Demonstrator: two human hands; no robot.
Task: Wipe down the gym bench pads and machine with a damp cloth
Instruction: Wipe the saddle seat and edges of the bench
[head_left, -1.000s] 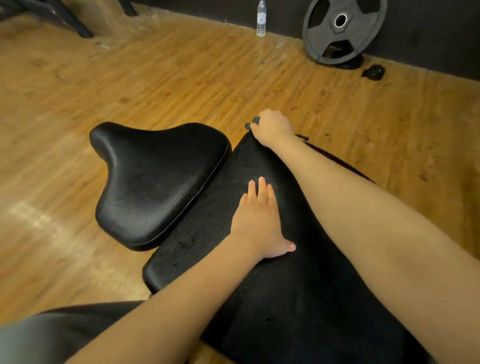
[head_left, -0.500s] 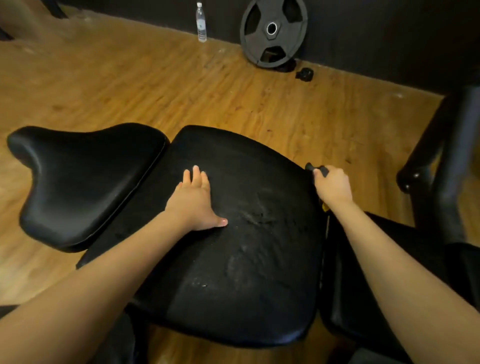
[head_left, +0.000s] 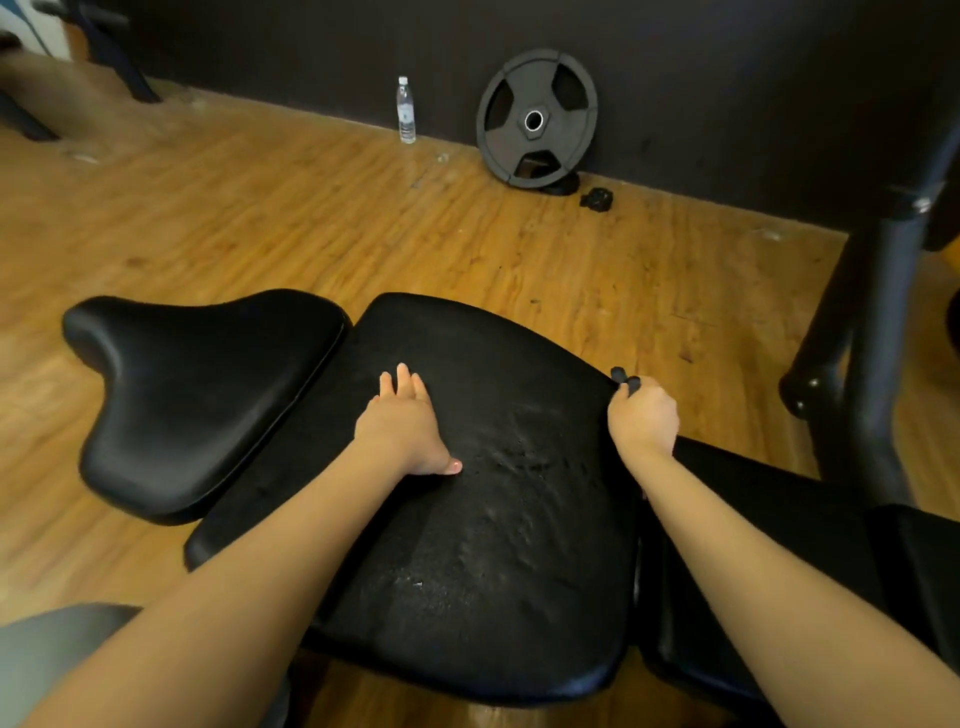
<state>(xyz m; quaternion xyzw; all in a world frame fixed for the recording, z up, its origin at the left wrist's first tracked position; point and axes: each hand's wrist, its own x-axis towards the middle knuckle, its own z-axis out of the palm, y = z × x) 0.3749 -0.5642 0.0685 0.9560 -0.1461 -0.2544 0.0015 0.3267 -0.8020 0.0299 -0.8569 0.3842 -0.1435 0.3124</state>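
Single head-worn wide-angle view, forward and down, close over the bench pad (head_left: 467, 519), wall beyond.

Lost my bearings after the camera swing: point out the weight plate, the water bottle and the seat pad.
weight plate (head_left: 536, 120): head view, centre hub.
water bottle (head_left: 405, 115): head view, mid body.
seat pad (head_left: 208, 395): head view, top surface.

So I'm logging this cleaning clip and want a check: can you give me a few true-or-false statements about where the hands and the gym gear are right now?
1. The left hand lies flat on the large pad. True.
2. The right hand grips a dark cloth at the pad's edge. True.
3. The weight plate lies flat on the floor. False: it leans on the wall.
4. The water bottle is tipped over. False: it stands upright.
5. The saddle-shaped pad is left of the large one. True.
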